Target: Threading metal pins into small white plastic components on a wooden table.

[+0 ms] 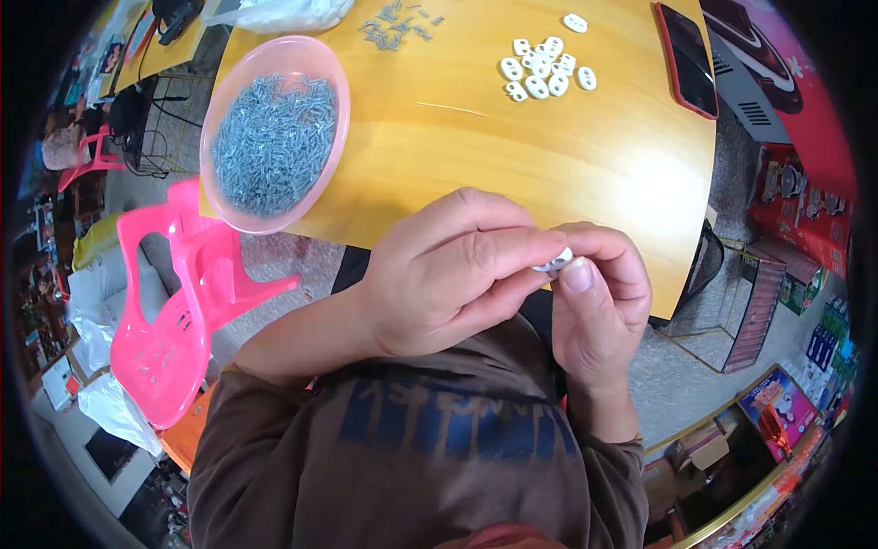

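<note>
Packages and signs: red boxes (797,206) with pictures stand on the floor at the right, beyond the bench edge. A row of small blue and green packs (830,334) sits further right. A flat box (776,407) with a colour picture on its face lies at the lower right. Their print is too small to tell.

Bench (512,156): yellow, wooden. On it, at the left edge, a pink bowl (274,133) full of small grey metal pieces (273,142); a loose scatter of the same pieces (393,27) at the far side; a cluster of white parts (544,69) far right of centre; a phone (688,59) in a red case at the right edge. A pink chair (183,293) stands left of the bench.

Hands: the left hand (448,279) and right hand (599,302) meet in front of the chest, below the near bench edge. A white part (554,263) is pinched between them, the left fingers (512,252) closed over its top and the right fingers (578,273) narrow, pressing from below. Most of the part is hidden by the fingers.
</note>
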A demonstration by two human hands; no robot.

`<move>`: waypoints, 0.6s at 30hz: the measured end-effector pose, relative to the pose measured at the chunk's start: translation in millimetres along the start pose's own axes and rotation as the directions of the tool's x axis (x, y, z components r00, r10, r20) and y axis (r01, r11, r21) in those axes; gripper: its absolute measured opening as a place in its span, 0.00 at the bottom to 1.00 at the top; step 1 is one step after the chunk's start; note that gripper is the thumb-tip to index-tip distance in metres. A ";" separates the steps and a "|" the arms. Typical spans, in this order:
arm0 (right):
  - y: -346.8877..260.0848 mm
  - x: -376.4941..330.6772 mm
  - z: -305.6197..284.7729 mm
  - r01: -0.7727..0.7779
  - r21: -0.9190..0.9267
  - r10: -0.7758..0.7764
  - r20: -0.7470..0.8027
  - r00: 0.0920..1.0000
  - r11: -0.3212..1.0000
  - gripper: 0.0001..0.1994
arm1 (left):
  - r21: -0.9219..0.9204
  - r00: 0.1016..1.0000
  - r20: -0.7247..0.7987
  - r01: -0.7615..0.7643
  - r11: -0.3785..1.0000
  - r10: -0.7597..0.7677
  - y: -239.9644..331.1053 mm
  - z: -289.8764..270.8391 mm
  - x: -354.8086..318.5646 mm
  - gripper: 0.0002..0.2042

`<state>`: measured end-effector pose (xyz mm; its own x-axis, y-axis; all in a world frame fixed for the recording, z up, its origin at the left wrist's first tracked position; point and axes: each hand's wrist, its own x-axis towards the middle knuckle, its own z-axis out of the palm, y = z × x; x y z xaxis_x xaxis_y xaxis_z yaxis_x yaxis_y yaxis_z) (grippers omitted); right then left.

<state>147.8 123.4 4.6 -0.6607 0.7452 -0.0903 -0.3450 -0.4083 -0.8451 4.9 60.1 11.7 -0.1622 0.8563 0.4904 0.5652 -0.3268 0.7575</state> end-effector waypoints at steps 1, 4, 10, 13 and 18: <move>-0.9 0.4 4.4 -0.033 0.037 0.034 -0.040 0.999 0.999 0.11 | -0.003 1.000 -0.006 0.004 1.000 -0.004 -0.6 -3.3 -1.1 0.16; 3.8 2.7 9.3 -0.034 0.070 0.035 -0.018 0.999 0.997 0.13 | -0.076 0.998 0.034 0.048 0.996 -0.046 -3.6 -12.8 -3.7 0.17; 8.2 4.7 14.0 0.001 0.036 -0.005 0.091 0.996 0.999 0.16 | -0.250 0.987 0.099 0.150 0.957 -0.129 -8.9 -22.3 -11.6 0.13; 8.7 6.2 14.8 -0.018 0.055 0.013 0.087 0.996 0.998 0.16 | -0.476 0.958 0.108 0.285 0.832 -0.267 -10.6 -19.5 -13.1 0.11; 10.5 7.4 9.0 -0.032 0.068 0.026 0.093 0.995 0.997 0.16 | -0.536 0.951 0.120 0.304 0.788 -0.285 -14.5 -14.9 -9.5 0.09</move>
<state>133.3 119.9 -0.2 -0.7284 0.6823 -0.0627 -0.3684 -0.4671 -0.8038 -13.8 50.7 2.5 -0.2180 0.9556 0.1985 -0.0374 -0.2114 0.9767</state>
